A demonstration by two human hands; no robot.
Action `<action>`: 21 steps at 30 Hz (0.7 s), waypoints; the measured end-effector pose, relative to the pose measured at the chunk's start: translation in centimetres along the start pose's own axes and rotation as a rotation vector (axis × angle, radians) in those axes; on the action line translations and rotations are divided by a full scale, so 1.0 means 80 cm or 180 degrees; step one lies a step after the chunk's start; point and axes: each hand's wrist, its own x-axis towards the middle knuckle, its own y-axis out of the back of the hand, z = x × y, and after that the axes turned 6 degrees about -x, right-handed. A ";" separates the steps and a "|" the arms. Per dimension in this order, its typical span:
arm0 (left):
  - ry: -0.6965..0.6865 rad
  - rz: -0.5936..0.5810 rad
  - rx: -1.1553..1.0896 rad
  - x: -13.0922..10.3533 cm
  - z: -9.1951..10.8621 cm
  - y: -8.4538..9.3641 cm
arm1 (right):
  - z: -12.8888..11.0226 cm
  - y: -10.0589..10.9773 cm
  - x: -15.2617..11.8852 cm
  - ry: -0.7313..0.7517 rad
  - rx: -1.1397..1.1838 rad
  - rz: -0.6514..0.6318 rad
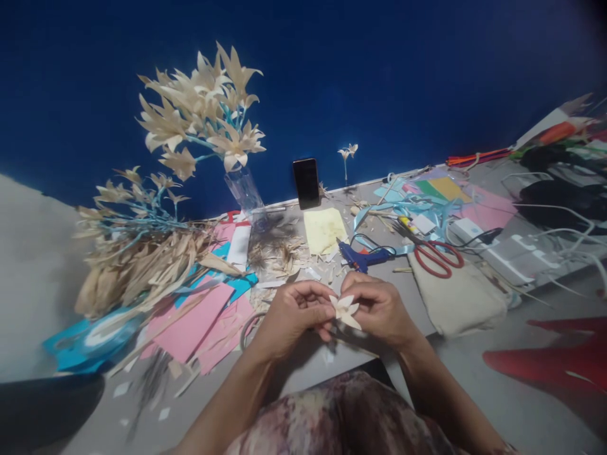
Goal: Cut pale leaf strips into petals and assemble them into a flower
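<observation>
A small cream flower [346, 311] with pointed petals is held between my two hands, near the table's front edge. My left hand [303, 308] pinches its left side between thumb and fingers. On the right side, my right hand [377, 306] has its fingers closed on the petals. Just beyond my hands lies a blue glue gun [363, 258]. A yellow paper [325, 230] lies behind it, in front of a dark phone [306, 183] that leans on the wall.
At the left stand cream flowers in a clear vase [245, 189], with dried husks [137, 272] and pink paper [194, 322] nearer. Red-handled scissors [439, 259], a beige cloth [459, 297] and a white power strip [497, 253] lie at the right.
</observation>
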 end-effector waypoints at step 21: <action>-0.1294 0.1202 0.0968 -0.023 -0.019 -0.012 | -0.001 -0.022 0.004 -0.0721 0.0867 0.0068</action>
